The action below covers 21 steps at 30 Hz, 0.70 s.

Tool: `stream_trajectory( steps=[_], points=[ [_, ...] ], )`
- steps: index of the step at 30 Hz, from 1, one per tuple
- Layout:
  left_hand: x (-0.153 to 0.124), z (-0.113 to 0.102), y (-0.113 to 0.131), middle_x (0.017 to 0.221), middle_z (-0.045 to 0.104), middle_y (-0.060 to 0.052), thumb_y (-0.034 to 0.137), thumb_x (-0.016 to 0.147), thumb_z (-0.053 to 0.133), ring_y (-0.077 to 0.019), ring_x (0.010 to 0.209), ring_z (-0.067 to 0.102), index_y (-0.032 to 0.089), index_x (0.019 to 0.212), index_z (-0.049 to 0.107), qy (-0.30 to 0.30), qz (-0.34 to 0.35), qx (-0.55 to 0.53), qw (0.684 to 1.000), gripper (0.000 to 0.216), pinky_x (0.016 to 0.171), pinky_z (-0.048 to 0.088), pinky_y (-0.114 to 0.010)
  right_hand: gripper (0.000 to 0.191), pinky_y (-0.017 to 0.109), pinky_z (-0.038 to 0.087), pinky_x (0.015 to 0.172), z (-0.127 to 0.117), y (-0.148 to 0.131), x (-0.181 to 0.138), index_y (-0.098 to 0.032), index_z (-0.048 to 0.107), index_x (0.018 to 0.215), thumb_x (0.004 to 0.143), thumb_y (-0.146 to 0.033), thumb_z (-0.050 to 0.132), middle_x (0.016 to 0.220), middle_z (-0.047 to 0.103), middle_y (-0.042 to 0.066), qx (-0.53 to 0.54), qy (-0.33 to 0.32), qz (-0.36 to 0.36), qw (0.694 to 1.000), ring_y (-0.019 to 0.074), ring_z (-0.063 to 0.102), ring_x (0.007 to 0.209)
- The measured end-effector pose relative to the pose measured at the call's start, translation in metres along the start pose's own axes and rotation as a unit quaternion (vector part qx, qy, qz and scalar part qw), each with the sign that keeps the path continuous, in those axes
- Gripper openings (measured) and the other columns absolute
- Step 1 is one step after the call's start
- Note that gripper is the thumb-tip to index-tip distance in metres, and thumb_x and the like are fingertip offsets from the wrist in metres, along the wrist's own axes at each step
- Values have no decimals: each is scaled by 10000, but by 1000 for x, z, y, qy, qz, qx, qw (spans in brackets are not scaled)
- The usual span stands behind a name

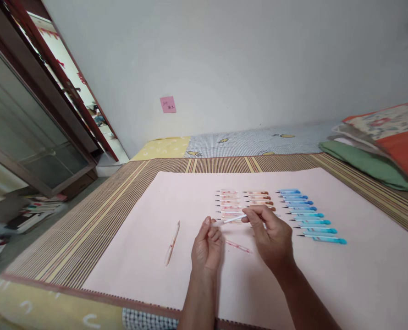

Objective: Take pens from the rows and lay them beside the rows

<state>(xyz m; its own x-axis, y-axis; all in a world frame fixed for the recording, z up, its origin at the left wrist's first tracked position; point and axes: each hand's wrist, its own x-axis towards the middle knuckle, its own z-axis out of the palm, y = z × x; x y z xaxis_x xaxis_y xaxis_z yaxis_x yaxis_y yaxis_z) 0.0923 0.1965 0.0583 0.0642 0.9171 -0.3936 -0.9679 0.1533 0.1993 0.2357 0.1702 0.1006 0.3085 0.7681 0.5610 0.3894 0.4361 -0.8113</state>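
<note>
A thin white pen refill (234,219) is held between my two hands above the pink sheet. My right hand (272,236) pinches its right end. The fingers of my left hand (206,245) are closed around its left end, where a clear tip partly shows. Beneath my hands lies a pink patterned pen barrel (238,246). Off to the left, another pen barrel (172,244) rests alone at a slant. Beyond my hands are rows of pink pens (228,197) and brown pens (257,198), partly covered by my right hand. Blue pens (307,208) form a slanting column on the right, with refills beside them.
The pink sheet (138,247) lies on a striped mat (87,220) over a bed. Folded bedding (389,146) is piled at the right. A pink note (168,104) sticks to the wall behind. At the left stand a glass-panelled door (32,114) and books (39,215) on the floor.
</note>
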Motion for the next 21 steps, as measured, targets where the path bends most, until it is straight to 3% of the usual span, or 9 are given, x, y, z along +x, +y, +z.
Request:
stream_trajectory(
  steps=[3, 8, 11, 13, 17, 21],
  points=[
    [-2, 1, 0, 781, 572, -27, 23, 990, 460, 0, 475, 404, 60, 847, 640, -5, 6, 6, 1000, 233, 415, 334, -115, 232, 296, 532, 714, 2, 7, 0, -244, 680, 875, 967, -416, 554, 717, 718, 7, 1, -28, -11, 1000, 197, 688, 721],
    [-2, -1, 1, 803, 584, -37, -2, 918, 550, -17, 519, 440, 68, 860, 667, -42, 21, 36, 998, 148, 459, 373, -122, 286, 300, 538, 731, 10, 17, -2, -229, 703, 950, 985, -445, 520, 780, 739, 21, 41, -97, 44, 993, 194, 698, 750],
    [-1, -3, 1, 805, 608, -33, 10, 830, 674, -22, 536, 460, 75, 864, 684, -58, 39, 68, 995, 74, 484, 388, -130, 321, 291, 536, 700, 14, 21, -3, -217, 718, 955, 976, -475, 528, 766, 731, 24, 72, -97, 73, 990, 185, 682, 729],
    [1, -6, 0, 782, 626, -23, 45, 751, 771, -29, 544, 484, 84, 860, 695, -58, 56, 111, 991, 138, 495, 394, -136, 333, 287, 536, 684, 14, 23, -2, -213, 726, 956, 968, -489, 539, 761, 727, 26, 83, -93, 89, 988, 181, 668, 719],
    [1, -9, -3, 618, 615, 6, 264, 668, 896, -55, 500, 503, 101, 852, 720, -80, 72, 273, 956, 302, 477, 367, -154, 332, 285, 534, 680, 11, 23, -1, -210, 730, 929, 963, -489, 552, 722, 695, 16, 85, -74, 95, 989, 172, 639, 701],
    [-2, -9, -1, 640, 673, -38, 447, 674, 880, -64, 447, 509, 112, 774, 699, -129, 39, 398, 907, 394, 446, 320, -183, 315, 272, 521, 660, 7, 24, 1, -214, 733, 898, 955, -478, 570, 680, 656, -6, 75, -61, 91, 991, 159, 616, 667]
  ],
)
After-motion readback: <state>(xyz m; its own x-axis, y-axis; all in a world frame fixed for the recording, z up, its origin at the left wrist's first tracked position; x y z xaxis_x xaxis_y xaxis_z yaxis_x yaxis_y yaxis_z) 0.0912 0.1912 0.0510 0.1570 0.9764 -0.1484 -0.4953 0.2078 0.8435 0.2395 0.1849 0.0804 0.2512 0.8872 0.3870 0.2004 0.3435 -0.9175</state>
